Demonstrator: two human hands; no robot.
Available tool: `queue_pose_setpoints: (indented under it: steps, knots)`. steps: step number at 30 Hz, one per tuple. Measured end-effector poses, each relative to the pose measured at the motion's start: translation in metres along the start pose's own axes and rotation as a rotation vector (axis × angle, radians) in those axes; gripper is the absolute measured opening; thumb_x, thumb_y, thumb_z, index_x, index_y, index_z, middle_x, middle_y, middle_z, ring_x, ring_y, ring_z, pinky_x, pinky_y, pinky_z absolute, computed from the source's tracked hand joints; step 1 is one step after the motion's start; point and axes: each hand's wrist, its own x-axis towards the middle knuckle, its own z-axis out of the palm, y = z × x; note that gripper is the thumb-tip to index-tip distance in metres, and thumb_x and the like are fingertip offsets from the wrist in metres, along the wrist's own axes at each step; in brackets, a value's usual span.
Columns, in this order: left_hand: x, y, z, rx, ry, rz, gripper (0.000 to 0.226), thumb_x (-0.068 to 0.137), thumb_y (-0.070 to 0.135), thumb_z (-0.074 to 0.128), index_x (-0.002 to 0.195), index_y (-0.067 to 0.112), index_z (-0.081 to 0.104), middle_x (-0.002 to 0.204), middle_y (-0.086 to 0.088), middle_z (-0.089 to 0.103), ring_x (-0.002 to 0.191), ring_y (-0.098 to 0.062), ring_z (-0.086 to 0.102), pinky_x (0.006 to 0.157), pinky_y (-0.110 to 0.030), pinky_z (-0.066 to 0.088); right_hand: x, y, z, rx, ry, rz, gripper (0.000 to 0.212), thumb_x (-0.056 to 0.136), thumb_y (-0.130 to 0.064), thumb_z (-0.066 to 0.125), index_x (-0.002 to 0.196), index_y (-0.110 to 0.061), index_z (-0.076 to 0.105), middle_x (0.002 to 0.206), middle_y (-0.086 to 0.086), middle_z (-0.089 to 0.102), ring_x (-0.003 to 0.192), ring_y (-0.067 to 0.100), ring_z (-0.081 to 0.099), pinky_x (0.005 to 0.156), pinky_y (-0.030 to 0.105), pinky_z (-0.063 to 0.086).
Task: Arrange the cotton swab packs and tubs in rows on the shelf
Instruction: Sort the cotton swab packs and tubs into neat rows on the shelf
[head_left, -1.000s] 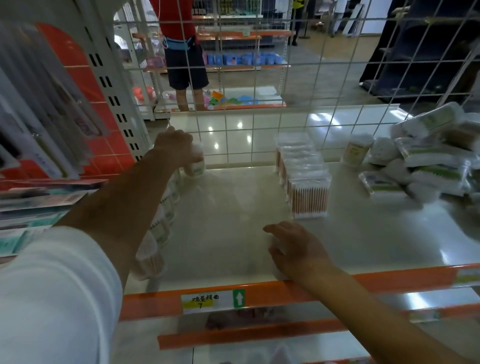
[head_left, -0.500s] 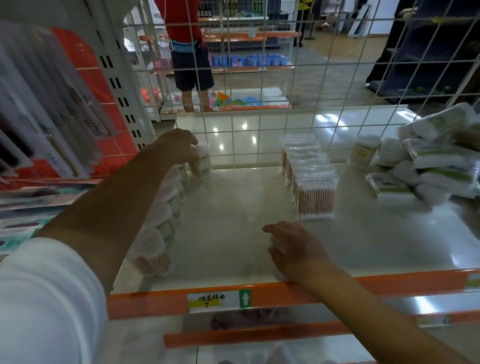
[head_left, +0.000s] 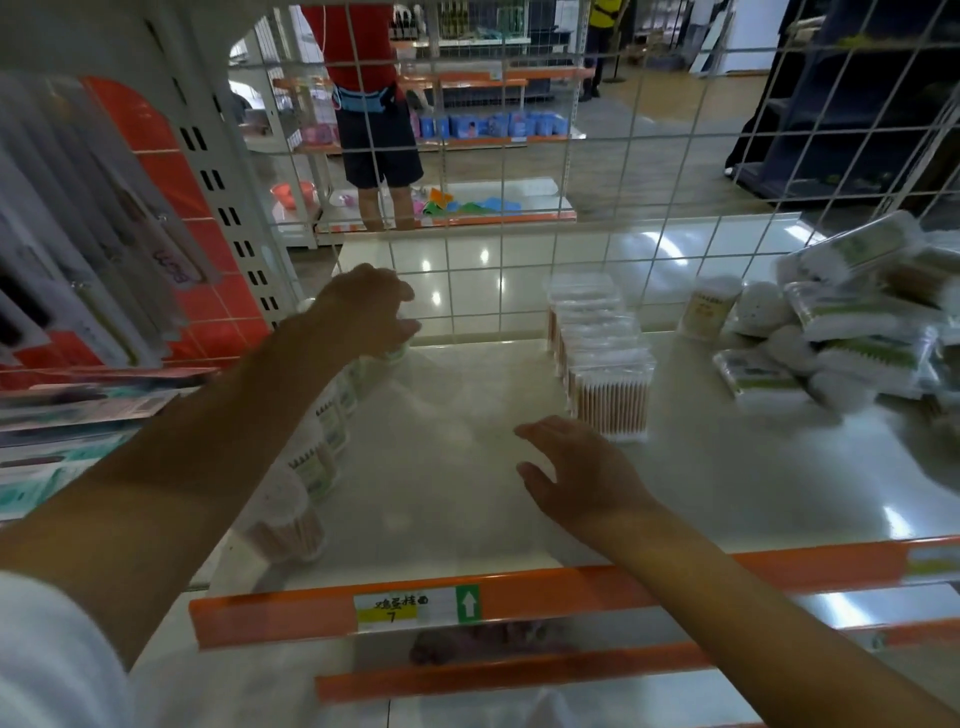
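A row of round cotton swab tubs (head_left: 311, 467) runs front to back along the left side of the shelf (head_left: 457, 499). My left hand (head_left: 363, 306) hovers over the rearmost tub (head_left: 397, 354), fingers spread, and hides most of it. My right hand (head_left: 576, 473) is raised just above the shelf's middle front, fingers apart and holding nothing. To its right, a row of clear rectangular swab boxes (head_left: 602, 358) stands front to back. A loose pile of swab packs (head_left: 857, 322) and a yellow-labelled tub (head_left: 709, 306) lie at the back right.
A white wire grid (head_left: 498, 260) closes the shelf's back. An orange rail (head_left: 649, 587) with a price label (head_left: 415, 605) edges the front. Hanging packaged goods (head_left: 83, 234) crowd the left side. A person in a red shirt (head_left: 371, 104) stands in the aisle beyond the grid.
My left hand has loosened from the rearmost tub, which now stands at the back of the left row. My right hand has lifted off the shelf and spread its fingers.
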Motion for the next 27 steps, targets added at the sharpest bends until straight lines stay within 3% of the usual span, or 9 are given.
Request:
queue_pose_setpoints:
  steps: [7, 12, 21, 27]
  knots:
    - [-0.036, 0.081, -0.002, 0.067, 0.080, 0.211, 0.048, 0.091, 0.048, 0.045, 0.125, 0.015, 0.052, 0.116, -0.004, 0.059, 0.106, -0.021, 0.052, 0.088, -0.038, 0.045, 0.007, 0.020, -0.025, -0.013, 0.092, -0.012, 0.048, 0.095, -0.029, 0.046, 0.140, -0.016, 0.037, 0.137, 0.002, 0.046, 0.125, 0.017, 0.043, 0.099, 0.026, 0.035]
    - [-0.039, 0.131, -0.001, 0.034, 0.107, 0.282, 0.049, 0.091, 0.048, 0.045, 0.129, 0.017, 0.048, 0.122, -0.002, 0.057, 0.112, -0.021, 0.050, 0.092, -0.036, 0.043, -0.007, 0.050, -0.037, 0.013, 0.163, 0.041, 0.032, 0.090, -0.023, 0.053, 0.121, -0.015, 0.054, 0.120, 0.002, 0.057, 0.111, 0.020, 0.053, 0.088, 0.027, 0.042]
    - [-0.031, 0.221, 0.008, -0.123, 0.112, 0.353, 0.042, 0.089, 0.043, 0.051, 0.122, 0.017, 0.053, 0.115, -0.001, 0.060, 0.105, -0.019, 0.054, 0.088, -0.034, 0.046, -0.047, 0.120, -0.073, -0.048, 0.003, 0.111, 0.047, 0.098, -0.035, 0.036, 0.144, -0.025, 0.027, 0.146, -0.005, 0.033, 0.134, 0.013, 0.028, 0.105, 0.024, 0.025]
    - [-0.014, 0.278, 0.013, -0.150, 0.119, 0.372, 0.047, 0.091, 0.045, 0.046, 0.130, 0.019, 0.048, 0.120, 0.000, 0.056, 0.110, -0.017, 0.049, 0.091, -0.032, 0.042, -0.067, 0.173, -0.097, -0.037, -0.006, 0.161, 0.047, 0.099, -0.036, 0.034, 0.144, -0.028, 0.026, 0.149, -0.009, 0.029, 0.137, 0.010, 0.022, 0.105, 0.020, 0.019]
